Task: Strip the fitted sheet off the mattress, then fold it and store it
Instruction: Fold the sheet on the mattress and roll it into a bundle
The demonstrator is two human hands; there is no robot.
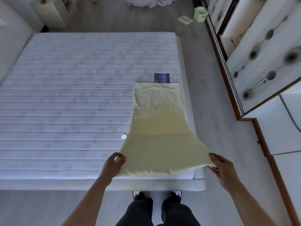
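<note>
Folding step: I am pinching the near corners of the yellow fitted sheet point(156, 128) with left hand point(114, 165) and right hand point(219, 167) fingers over the bare mattress point(73, 95), judging another lengthwise fold comes next.

I see 2 pale green boxes point(193, 16) on the grey floor point(203, 66) beyond the bed's far corner, one upright, one lying flat. A heap of pinkish cloth point(151, 1) sits further back. On my right stands a wardrobe point(267, 62) with mirrored doors bearing dark round dots. A white radiator point(52, 12) is at the far left.
</note>
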